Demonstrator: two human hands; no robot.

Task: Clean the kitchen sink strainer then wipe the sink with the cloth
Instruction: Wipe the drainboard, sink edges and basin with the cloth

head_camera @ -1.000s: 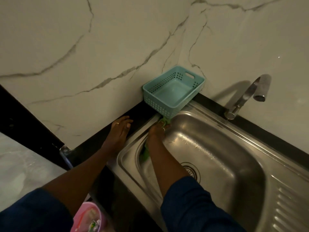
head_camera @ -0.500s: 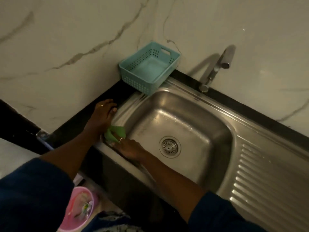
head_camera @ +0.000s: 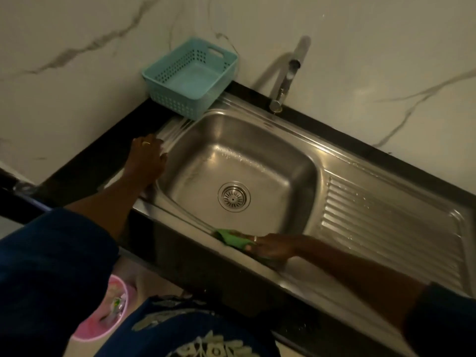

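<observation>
The steel sink (head_camera: pixel 260 161) fills the middle of the view, with the round strainer (head_camera: pixel 234 196) seated in its drain. My right hand (head_camera: pixel 273 247) presses a green cloth (head_camera: pixel 233 238) flat on the sink's front rim, fingers laid over it. My left hand (head_camera: pixel 148 161) rests palm down on the sink's left rim beside the black counter, holding nothing. The fingers of that hand lie fairly close together.
A teal plastic basket (head_camera: pixel 190 76) stands at the sink's back left corner against the marble wall. The tap (head_camera: pixel 287 73) rises behind the basin. A ribbed drainboard (head_camera: pixel 386 222) lies to the right. A pink bucket (head_camera: pixel 108 313) stands on the floor below.
My right hand has slid the green cloth from the basin's back left corner down the left rim and along the front rim to the right. My left hand stayed on the left rim.
</observation>
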